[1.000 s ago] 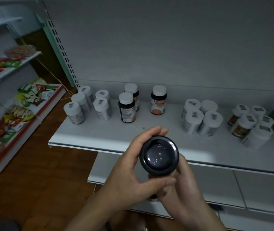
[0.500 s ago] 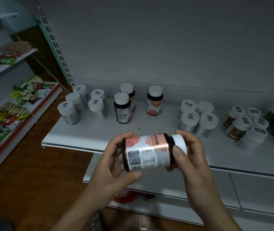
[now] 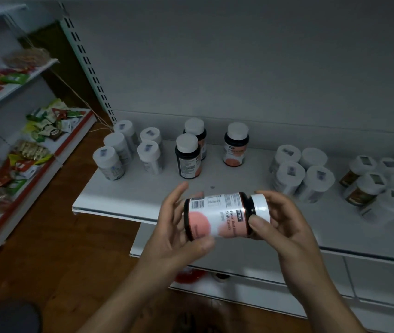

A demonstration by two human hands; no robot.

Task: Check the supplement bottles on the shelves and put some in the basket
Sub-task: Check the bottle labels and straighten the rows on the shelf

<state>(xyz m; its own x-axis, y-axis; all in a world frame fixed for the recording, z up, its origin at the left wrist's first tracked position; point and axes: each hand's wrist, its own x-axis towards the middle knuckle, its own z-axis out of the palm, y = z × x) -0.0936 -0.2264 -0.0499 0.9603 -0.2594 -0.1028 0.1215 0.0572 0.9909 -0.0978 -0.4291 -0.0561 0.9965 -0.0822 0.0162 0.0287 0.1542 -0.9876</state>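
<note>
Far left I see the snack racks (image 3: 35, 140), then white-capped bottles (image 3: 109, 162) standing on the white shelf (image 3: 143, 200), with three dark pink-labelled bottles (image 3: 187, 157) beside them. In front of the shelf edge the left hand (image 3: 174, 234) holds the base of the supplement bottle (image 3: 217, 217), thumb underneath, fingers loosely spread behind. The bottle lies sideways in the air, white cap to the right, where the right hand (image 3: 284, 224) pinches its neck and cap.

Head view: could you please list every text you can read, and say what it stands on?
"Four Red": label of the held supplement bottle; the line's end curves out of sight.
"Soft": same label; the next word is unclear.
Its black brand tag and barcode print: too small to read.
Shelf bottles: labels blurred.
</note>
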